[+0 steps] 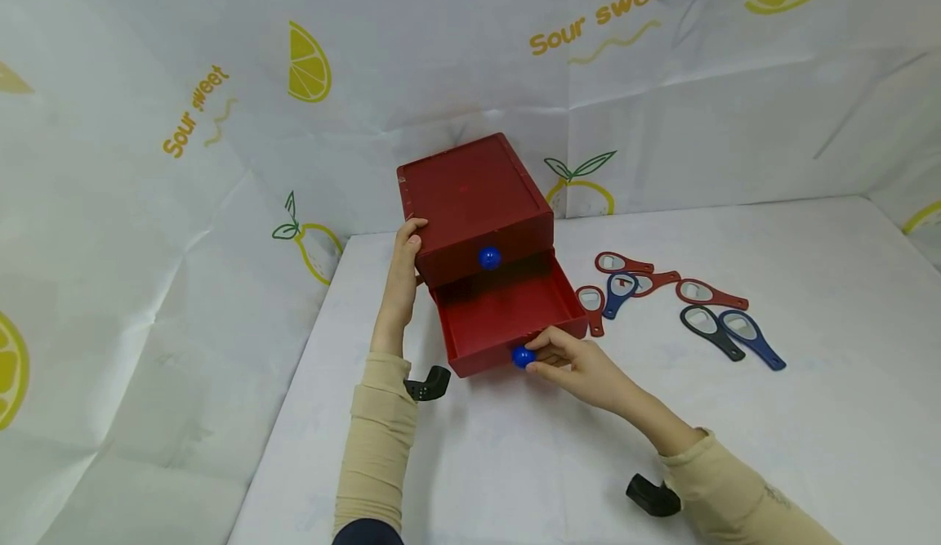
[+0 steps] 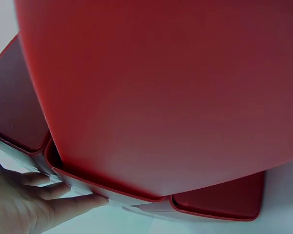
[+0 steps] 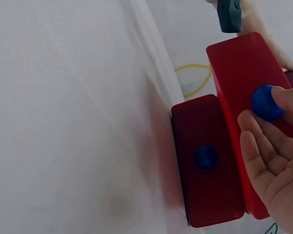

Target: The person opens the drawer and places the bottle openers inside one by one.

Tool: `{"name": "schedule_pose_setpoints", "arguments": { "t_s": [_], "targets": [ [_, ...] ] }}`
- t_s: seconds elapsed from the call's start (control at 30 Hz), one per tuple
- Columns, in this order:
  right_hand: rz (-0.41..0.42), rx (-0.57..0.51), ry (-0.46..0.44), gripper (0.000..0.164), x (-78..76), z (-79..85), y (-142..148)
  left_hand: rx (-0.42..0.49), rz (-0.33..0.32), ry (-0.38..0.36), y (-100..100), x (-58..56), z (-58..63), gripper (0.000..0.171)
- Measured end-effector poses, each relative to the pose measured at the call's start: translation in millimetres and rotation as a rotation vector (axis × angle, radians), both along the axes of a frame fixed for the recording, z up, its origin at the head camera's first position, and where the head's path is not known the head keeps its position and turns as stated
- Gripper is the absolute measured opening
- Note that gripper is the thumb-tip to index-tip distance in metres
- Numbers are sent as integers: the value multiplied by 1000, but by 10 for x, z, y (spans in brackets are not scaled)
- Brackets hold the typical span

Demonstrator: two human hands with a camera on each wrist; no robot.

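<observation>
A red two-drawer cabinet (image 1: 470, 194) stands near the back of the white table, its lower drawer (image 1: 507, 308) pulled out and its upper one closed. My right hand (image 1: 581, 365) pinches the blue knob (image 1: 523, 356) of the lower drawer between thumb and fingers. In the right wrist view that same knob (image 3: 267, 103) sits at the fingertips, and the upper drawer's blue knob (image 3: 206, 157) is untouched. My left hand (image 1: 402, 275) rests against the cabinet's left side, fingertips at the top edge. The left wrist view shows its fingers (image 2: 78, 204) fairly straight along the red wall.
Several small magnifying glasses lie right of the drawer, among them a red one (image 1: 711, 292), a black one (image 1: 713, 332) and a blue one (image 1: 753, 339). One red magnifying glass (image 1: 590, 308) lies close beside the drawer. A lemon-printed white sheet (image 1: 441, 55) hangs behind.
</observation>
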State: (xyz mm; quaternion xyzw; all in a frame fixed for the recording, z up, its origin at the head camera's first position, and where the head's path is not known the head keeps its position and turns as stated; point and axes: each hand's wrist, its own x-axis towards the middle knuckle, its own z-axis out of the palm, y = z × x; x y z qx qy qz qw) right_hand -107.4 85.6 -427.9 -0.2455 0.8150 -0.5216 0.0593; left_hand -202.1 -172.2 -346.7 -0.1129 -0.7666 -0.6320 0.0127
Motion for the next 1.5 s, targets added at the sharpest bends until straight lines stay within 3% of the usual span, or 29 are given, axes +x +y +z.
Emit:
{"name": "schedule_pose_setpoints", "arguments": {
  "t_s": [0.83,1.27,1.5],
  "targets": [
    [12,127,154,31,46,94,221,-11,4,7,-14,5,-14,47],
    [-182,241,173,24,-2,84,728,-4,10,11,4,1,-1,46],
    [-330,336,117,28,-21,69,1114,-9,10,3,3,7,5,47]
  ]
}}
